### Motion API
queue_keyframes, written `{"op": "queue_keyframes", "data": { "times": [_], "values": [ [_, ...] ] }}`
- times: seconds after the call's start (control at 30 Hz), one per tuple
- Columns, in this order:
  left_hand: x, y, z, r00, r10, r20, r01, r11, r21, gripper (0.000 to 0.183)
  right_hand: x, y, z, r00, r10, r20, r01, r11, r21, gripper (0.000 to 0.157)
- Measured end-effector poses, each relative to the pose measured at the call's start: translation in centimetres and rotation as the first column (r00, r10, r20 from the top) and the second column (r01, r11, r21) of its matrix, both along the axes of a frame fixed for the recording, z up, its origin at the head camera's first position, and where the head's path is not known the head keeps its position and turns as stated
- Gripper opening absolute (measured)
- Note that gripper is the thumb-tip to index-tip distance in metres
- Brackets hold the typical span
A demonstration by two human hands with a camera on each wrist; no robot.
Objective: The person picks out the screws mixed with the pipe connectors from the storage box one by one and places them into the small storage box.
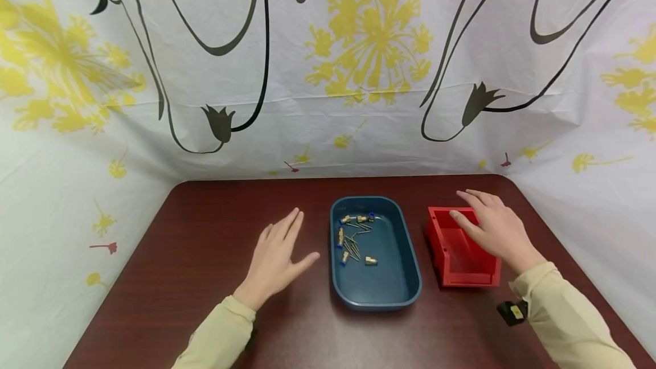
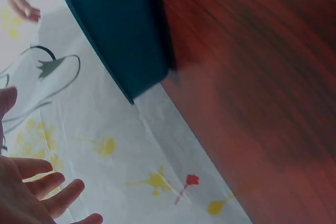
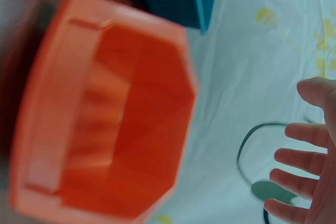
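Currently, blue tray: on the table, metal fittings and pins inside.
Red bin: right of the tray.
Left hand: left of the tray, fingers straight.
Right hand: right of the tray, near the bin, fingers extended.

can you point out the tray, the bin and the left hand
Tray (image 1: 393,246), head view, on its bare inside floor.
Bin (image 1: 459,255), head view, on its inside floor.
Left hand (image 1: 275,259), head view, on the back of the hand.
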State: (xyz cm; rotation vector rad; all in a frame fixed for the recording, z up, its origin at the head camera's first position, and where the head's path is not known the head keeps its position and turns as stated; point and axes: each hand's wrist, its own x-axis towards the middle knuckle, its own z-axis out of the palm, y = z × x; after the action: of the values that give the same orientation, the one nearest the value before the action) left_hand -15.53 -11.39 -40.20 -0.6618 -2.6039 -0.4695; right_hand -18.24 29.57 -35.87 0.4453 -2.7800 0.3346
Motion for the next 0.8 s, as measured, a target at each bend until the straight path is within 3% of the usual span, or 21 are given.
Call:
{"op": "queue_keyframes", "data": {
  "times": [0.17,0.37,0.6,0.8],
  "values": [
    [-0.5,0.9,0.0,0.999,-0.033,0.03,0.035,0.998,-0.054,0.083,-1.3,-2.2,1.3,0.997,0.043,0.058,-0.042,0.999,-0.021,0.05],
    [-1.1,1.6,-0.2,0.993,-0.065,0.101,0.071,0.996,-0.054,0.084,-3.0,-4.7,2.0,0.99,0.096,0.102,-0.091,0.995,-0.047,0.045],
    [-1.7,2.1,-0.4,0.98,-0.07,0.189,0.087,0.993,-0.082,0.085,-4.6,-7.8,1.9,0.979,0.156,0.134,-0.145,0.985,-0.088,0.041],
    [-1.8,2.7,-0.9,0.963,-0.091,0.252,0.121,0.987,-0.106,0.084,-5.7,-10.0,1.6,0.954,0.236,0.185,-0.211,0.967,-0.144,0.04]
  ]
}}
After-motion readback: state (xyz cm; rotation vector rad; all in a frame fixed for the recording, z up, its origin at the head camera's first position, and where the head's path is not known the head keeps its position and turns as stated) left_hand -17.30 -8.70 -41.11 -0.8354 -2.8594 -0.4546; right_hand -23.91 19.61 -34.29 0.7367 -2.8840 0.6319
